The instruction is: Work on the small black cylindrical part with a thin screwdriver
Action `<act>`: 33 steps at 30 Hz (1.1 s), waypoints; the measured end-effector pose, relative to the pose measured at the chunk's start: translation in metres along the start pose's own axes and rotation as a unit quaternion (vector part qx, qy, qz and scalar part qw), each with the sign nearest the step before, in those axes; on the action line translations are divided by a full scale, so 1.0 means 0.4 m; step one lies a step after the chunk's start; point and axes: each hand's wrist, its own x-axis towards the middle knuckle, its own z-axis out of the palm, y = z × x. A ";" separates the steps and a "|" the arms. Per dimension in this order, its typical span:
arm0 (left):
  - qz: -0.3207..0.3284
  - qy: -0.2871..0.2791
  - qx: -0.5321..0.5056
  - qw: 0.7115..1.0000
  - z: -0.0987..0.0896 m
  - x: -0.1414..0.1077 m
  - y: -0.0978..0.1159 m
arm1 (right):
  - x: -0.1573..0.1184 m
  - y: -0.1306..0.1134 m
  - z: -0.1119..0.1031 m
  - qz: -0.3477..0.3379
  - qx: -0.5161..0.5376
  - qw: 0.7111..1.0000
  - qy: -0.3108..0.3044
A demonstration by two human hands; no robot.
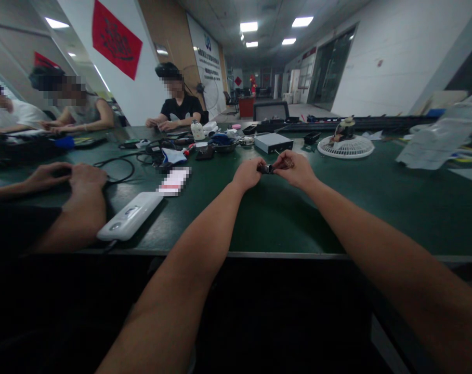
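Both my arms reach forward over the green table (271, 228). Between my hands is a small dark cylindrical part (266, 169) with a shiny end; its exact kind is too small to tell. My left hand (248, 174) is closed around its left side. The fingertips of my right hand (296, 169) pinch at its right end. A thin light-coloured stick or wire (278, 152) shows above the right fingers. Just behind my hands sits a grey metal box (274, 143) with a dark front.
A white fan part (345, 145) lies to the right, near clear plastic bags (441, 137). On the left are a white power strip (130, 215), a phone (174, 181), black cables (121, 169) and a co-worker's hands (70, 176). More people sit across the table.
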 end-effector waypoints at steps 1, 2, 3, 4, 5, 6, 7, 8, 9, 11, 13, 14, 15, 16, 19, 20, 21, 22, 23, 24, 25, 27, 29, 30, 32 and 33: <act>0.008 0.000 0.001 1.000 -0.002 -0.001 0.006 | -0.001 -0.002 0.000 -0.003 -0.009 1.000 0.002; 0.014 -0.002 0.001 1.000 -0.003 -0.001 0.010 | -0.003 -0.003 0.000 -0.003 -0.018 1.000 0.007; 0.018 -0.005 0.001 1.000 -0.004 -0.001 0.013 | -0.004 -0.005 0.000 -0.003 -0.026 1.000 0.012; 0.019 -0.009 -0.001 1.000 -0.005 0.000 0.015 | -0.005 -0.006 -0.002 -0.005 -0.031 0.999 0.019; 0.020 -0.013 -0.003 1.000 -0.005 0.000 0.016 | -0.005 -0.008 -0.003 -0.010 -0.033 0.999 0.025; 0.021 -0.015 -0.007 1.000 -0.005 0.001 0.016 | -0.006 -0.009 -0.005 -0.018 -0.035 0.999 0.029; 0.022 -0.016 -0.012 1.000 -0.006 0.001 0.016 | -0.006 -0.011 -0.007 -0.028 -0.036 0.998 0.033; 0.025 -0.014 -0.015 0.999 -0.007 0.001 0.016 | -0.007 -0.014 -0.009 -0.037 -0.039 0.998 0.037; 0.027 -0.012 -0.018 0.999 -0.008 0.001 0.017 | -0.007 -0.016 -0.011 -0.043 -0.045 0.997 0.040; 0.031 -0.012 -0.021 0.999 -0.011 0.000 0.022 | -0.007 -0.021 -0.015 -0.044 -0.066 0.996 0.043; 0.038 -0.022 -0.013 0.999 -0.014 -0.002 0.030 | -0.007 -0.025 -0.018 -0.037 -0.082 0.995 0.047; 0.042 -0.029 -0.005 0.999 -0.015 -0.003 0.034 | -0.007 -0.025 -0.019 -0.033 -0.089 0.994 0.049; 0.046 -0.034 0.005 0.998 -0.016 -0.004 0.038 | -0.007 -0.025 -0.020 -0.027 -0.094 0.994 0.052; 0.048 -0.037 0.015 0.998 -0.016 -0.005 0.041 | -0.007 -0.025 -0.020 -0.021 -0.098 0.994 0.054; 0.044 -0.038 0.034 0.998 -0.014 -0.007 0.046 | -0.007 -0.023 -0.018 -0.001 -0.117 0.992 0.051; 0.044 -0.039 0.034 0.998 -0.013 -0.008 0.046 | -0.007 -0.023 -0.015 0.001 -0.124 0.991 0.049; 0.044 -0.041 0.030 0.998 -0.013 -0.008 0.047 | -0.008 -0.023 -0.012 0.000 -0.132 0.990 0.047; 0.043 -0.046 0.024 0.998 -0.013 -0.009 0.048 | -0.008 -0.023 -0.009 -0.003 -0.138 0.989 0.045; 0.042 -0.051 0.017 0.998 -0.013 -0.009 0.051 | -0.009 -0.023 -0.005 -0.005 -0.141 0.989 0.043; 0.040 -0.058 0.010 0.997 -0.013 -0.010 0.053 | -0.009 -0.023 -0.001 -0.006 -0.140 0.989 0.042; 0.038 -0.064 0.004 0.997 -0.014 -0.011 0.056 | -0.009 -0.022 0.002 -0.005 -0.134 0.990 0.039; 0.033 -0.071 -0.002 0.997 -0.015 -0.013 0.062 | -0.009 -0.017 0.007 0.005 -0.107 0.994 0.032; 0.031 -0.072 -0.004 0.997 -0.017 -0.014 0.064 | -0.007 -0.008 0.011 0.018 -0.065 0.998 0.020; 0.031 -0.072 -0.005 0.997 -0.018 -0.015 0.063 | -0.006 -0.004 0.012 0.025 -0.042 0.999 0.014; 0.032 -0.072 -0.009 0.997 -0.019 -0.015 0.059 | -0.004 0.005 0.015 0.037 -0.001 0.999 0.003; 0.032 -0.070 -0.010 0.997 -0.019 -0.016 0.057 | -0.003 0.008 0.016 0.042 0.016 0.999 -0.002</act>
